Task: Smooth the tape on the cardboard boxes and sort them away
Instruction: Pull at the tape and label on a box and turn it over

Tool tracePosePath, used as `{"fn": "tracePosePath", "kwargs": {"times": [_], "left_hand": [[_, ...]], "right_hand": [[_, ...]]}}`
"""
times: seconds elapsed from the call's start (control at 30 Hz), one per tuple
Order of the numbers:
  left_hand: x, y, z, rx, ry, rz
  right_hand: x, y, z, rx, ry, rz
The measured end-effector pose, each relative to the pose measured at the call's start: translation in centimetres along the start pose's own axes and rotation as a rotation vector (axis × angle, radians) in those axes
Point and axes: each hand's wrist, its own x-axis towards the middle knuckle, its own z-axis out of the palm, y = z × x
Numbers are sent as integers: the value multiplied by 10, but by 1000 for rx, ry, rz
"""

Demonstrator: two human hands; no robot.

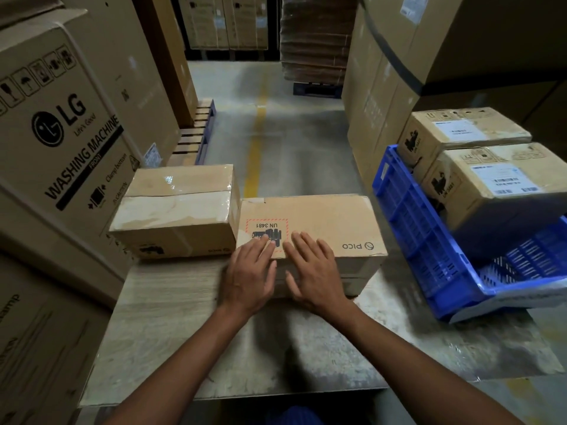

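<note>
I judge sorting partly done: both flat, empty hands, left hand [250, 273] and right hand [313, 271], press the brown PICO cardboard box [325, 223] on the counter [171, 326], a taped brown box [176, 207] waits beside it, and two labelled boxes [478, 167] sit in the blue plastic crate [429, 250].

Two boxes [310, 222] on table [184, 332], crate [429, 256] right

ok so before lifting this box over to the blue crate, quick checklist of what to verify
1. Both hands on the box: left hand and right hand lie flat on the near edge of the PICO box. Ok.
2. Grip ready for lifting: palms open, fingers not hooked round any edge. Not ok.
3. Tape smoothed: no tape seam shows on the top face. Cannot tell.
4. Neighbour clear: the taped box sits tight against its left side. Not ok.
5. Room in the blue crate: two boxes at the back, front part open. Ok.
6. Table path to the crate: nothing in between. Ok.
</note>
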Motion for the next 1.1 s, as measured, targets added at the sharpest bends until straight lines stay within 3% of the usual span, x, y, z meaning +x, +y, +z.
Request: {"fn": "tracePosePath", "kwargs": {"times": [0.17, 0.27, 0.4, 0.63, 0.8, 1.1], "left_hand": [[25, 7, -17, 35, -27, 2], [46, 1, -22, 26, -161, -17], [55, -2, -18, 23, -398, -166], [91, 0, -29, 224, -383, -88], [99, -3, -8, 113, -474, -166], [103, 18, -6, 129, -541, -202]], "right_hand": [[19, 5, -20, -4, 73, -35], [38, 4, -28, -22, -19, 31], [46, 0, -20, -17, -211, 104], [80, 16, -42, -98, -239, 56], [83, 25, -27, -58, -409, 119], [84, 42, -43, 53, -411, 96]]}}
